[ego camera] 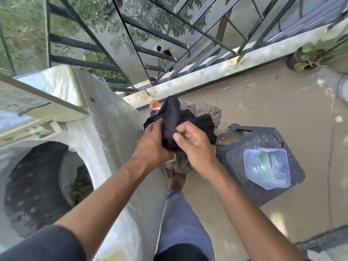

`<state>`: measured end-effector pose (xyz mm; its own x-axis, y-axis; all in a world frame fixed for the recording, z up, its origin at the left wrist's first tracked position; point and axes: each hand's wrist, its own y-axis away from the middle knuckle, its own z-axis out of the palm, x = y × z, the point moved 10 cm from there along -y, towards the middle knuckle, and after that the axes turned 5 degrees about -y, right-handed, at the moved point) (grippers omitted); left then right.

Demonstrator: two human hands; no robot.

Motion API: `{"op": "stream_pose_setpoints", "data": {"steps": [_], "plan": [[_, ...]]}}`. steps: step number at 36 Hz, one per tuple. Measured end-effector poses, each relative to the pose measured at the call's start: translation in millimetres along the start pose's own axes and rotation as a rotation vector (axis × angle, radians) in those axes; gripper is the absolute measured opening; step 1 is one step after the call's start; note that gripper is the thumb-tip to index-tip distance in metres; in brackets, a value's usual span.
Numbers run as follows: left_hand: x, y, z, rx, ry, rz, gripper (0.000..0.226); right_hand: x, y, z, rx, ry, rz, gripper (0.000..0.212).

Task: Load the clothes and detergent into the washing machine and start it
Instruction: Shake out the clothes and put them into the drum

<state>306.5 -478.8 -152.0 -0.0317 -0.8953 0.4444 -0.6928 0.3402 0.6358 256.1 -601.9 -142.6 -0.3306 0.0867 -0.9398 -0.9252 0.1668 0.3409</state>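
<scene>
A white top-loading washing machine (98, 132) stands at the left with its lid (37, 102) raised and its dark drum (37, 185) open. To the right of the machine, both my hands hold a bundle of clothes (173, 117), black on top with grey and orange pieces behind. My left hand (152, 144) grips the black cloth from the left. My right hand (195, 146) pinches it from the right. A clear plastic container (267, 168) with pale contents rests on a dark stool (244, 185) at the right.
A black metal railing (169, 34) and a concrete ledge (216, 68) bound the balcony ahead. Potted plants (310, 55) stand at the far right. Tiled floor (263, 102) lies beyond the stool. My leg in blue trousers (180, 223) is below the bundle.
</scene>
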Motion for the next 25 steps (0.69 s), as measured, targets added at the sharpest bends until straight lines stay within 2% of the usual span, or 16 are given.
{"op": "stream_pose_setpoints", "data": {"steps": [2,4,8,9,12,14,16,17,19,20,22,24,25], "plan": [[3.4,10.0,-7.3,0.038,0.016,0.039,0.11,-44.4,20.5,9.4,-0.068,-0.12,-0.065,0.017],[6.2,19.0,-17.1,0.096,0.051,0.075,0.097,-79.0,39.9,14.4,-0.127,-0.191,-0.1,0.017],[11.3,36.5,-43.4,0.255,0.141,0.09,0.026,-120.6,69.4,7.6,-0.134,-0.256,-0.153,0.015],[13.4,41.5,-48.7,0.273,0.206,0.092,0.017,-127.7,74.1,3.0,-0.105,-0.262,-0.177,0.015],[17.3,58.0,-63.1,0.289,0.529,0.087,0.036,-115.2,78.0,-19.2,0.071,-0.312,-0.104,0.016],[19.4,69.1,-71.7,0.274,0.74,0.071,0.027,-88.8,77.7,-41.4,0.252,-0.195,-0.036,0.008],[16.9,80.4,-80.4,0.278,0.922,0.019,0.011,-63.1,72.1,-58.3,0.326,0.182,0.014,0.04],[17.1,86.1,-83.9,0.279,0.996,-0.012,0.013,-49.4,66.1,-60.8,0.277,0.464,0.044,0.061],[18.7,97.5,-89.4,0.232,1.144,-0.045,0.019,-8.6,56.5,-57.9,0.06,0.987,0.184,0.105],[22.9,103.4,-92.3,0.188,1.21,-0.032,0.022,7.8,54.4,-58.7,-0.016,1.062,0.267,0.12],[32.6,115.5,-101.2,0.108,1.296,0.035,0.029,27.5,49.4,-57.2,-0.079,0.97,0.346,0.133],[36.3,125.7,-110.7,0.075,1.341,0.083,0.039,30.2,42.5,-55.1,-0.036,0.869,0.325,0.13],[35.5,129.3,-114.3,0.071,1.351,0.094,0.038,27.0,39.2,-54.7,-0.01,0.842,0.296,0.12]]}}
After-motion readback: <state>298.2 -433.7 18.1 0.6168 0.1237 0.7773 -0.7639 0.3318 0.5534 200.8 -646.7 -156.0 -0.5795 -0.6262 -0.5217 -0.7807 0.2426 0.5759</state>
